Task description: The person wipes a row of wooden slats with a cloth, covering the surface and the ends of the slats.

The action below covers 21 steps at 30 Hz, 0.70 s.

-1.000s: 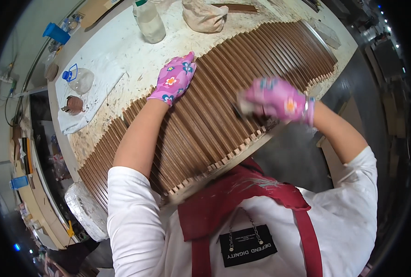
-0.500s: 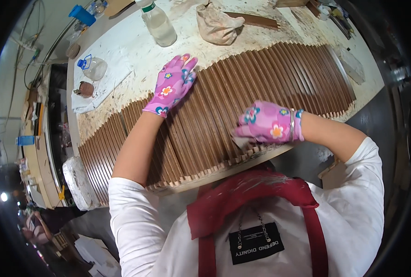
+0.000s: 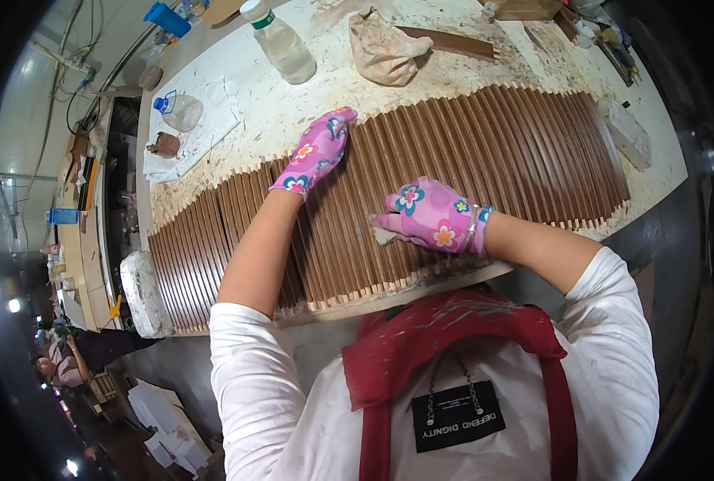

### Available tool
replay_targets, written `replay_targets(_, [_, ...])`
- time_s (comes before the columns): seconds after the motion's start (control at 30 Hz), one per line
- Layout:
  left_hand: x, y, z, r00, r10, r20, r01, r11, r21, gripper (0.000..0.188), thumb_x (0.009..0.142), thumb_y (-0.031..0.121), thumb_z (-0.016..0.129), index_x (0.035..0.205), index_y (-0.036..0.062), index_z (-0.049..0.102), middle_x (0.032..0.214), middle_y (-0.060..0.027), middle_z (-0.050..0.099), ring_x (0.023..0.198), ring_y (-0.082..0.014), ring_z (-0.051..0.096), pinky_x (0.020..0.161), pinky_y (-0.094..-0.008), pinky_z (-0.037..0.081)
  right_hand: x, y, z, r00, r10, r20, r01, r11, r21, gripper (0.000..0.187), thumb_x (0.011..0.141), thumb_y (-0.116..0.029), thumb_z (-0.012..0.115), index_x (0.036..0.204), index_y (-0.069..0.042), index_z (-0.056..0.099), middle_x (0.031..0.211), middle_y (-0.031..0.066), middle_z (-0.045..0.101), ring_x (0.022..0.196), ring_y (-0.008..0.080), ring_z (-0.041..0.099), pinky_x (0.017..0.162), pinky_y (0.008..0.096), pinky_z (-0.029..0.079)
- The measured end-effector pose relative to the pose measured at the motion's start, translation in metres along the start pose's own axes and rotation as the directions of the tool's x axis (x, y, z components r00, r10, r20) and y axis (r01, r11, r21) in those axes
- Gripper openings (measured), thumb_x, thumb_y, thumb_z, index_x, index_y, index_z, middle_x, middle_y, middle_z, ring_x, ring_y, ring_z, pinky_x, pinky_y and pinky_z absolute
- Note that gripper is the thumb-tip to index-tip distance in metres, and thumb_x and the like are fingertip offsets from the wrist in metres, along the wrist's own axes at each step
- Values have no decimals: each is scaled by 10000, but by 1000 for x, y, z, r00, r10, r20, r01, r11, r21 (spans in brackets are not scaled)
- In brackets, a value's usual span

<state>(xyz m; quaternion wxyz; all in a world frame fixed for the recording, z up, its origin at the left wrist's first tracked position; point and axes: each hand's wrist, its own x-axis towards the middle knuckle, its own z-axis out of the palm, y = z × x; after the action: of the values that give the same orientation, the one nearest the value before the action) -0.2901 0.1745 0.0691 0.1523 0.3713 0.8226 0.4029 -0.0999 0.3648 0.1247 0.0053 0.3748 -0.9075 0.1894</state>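
Observation:
A long row of brown wooden slats (image 3: 445, 136) lies side by side on the work table, their pale ends forming jagged near and far edges. Both my hands wear pink flowered gloves. My left hand (image 3: 317, 154) is at the far ends of the slats, its fingers drawn together and bent over a slat end. Nearer to me, my right hand (image 3: 433, 215) rests on the middle slats, closed on a small pale pad (image 3: 384, 236). Most of the pad is hidden under the fingers, so its material cannot be made out.
Beyond the slats stand a clear bottle (image 3: 281, 44), a crumpled cloth (image 3: 385, 50) and a brown wooden piece (image 3: 457, 44). A blue-capped jug (image 3: 182, 112) is at the far left. Wrapped white blocks (image 3: 144, 297) sit by both ends of the row. Another person (image 3: 72, 357) is at lower left.
My right hand has slid the pad left and away from the slats' near edge. My left hand's spread fingers have come together at the far ends. The whole view has shifted slightly.

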Motion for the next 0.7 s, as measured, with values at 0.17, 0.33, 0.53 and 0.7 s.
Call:
replay_targets(0.17, [5, 4, -3, 998, 55, 37, -57, 996, 70, 325, 951, 1, 471, 1202, 86, 660, 1327, -137, 596, 1255, -279, 546, 1092, -339, 401, 0, -2, -2, 998, 48, 36, -48, 999, 19, 289, 856, -194, 601, 1131, -129, 665, 970, 76, 646, 906, 248, 666, 748, 406, 526])
replay_targets(0.33, [12, -9, -7, 995, 94, -10, -95, 993, -75, 281, 985, 191, 531, 1202, 64, 657, 1263, -177, 625, 1177, -314, 592, 1032, -357, 446, 7, -4, -6, 997, 60, 42, -61, 998, 12, 273, 844, -195, 624, 1108, -143, 670, 850, 59, 644, 800, 244, 672, 685, 389, 535])
replay_targets(0.53, [18, 14, 1, 996, -58, 61, 30, 922, 387, 459, 979, 439, 512, 1170, 45, 651, 1131, -189, 667, 1085, -353, 619, 951, -402, 485, 56, 27, -14, 958, 73, -278, -102, 990, -94, 262, 861, -180, 626, 1119, -135, 644, 756, 59, 612, 673, 244, 641, 588, 383, 518])
replay_targets(0.7, [19, 5, 2, 994, -73, 77, 39, 928, 370, 485, 991, 483, 476, 1135, 46, 631, 1164, -206, 630, 1130, -374, 576, 968, -421, 457, 13, -17, -5, 996, 14, 91, -8, 998, -60, 284, 827, -149, 639, 1111, -135, 646, 777, 74, 608, 704, 242, 651, 620, 399, 534])
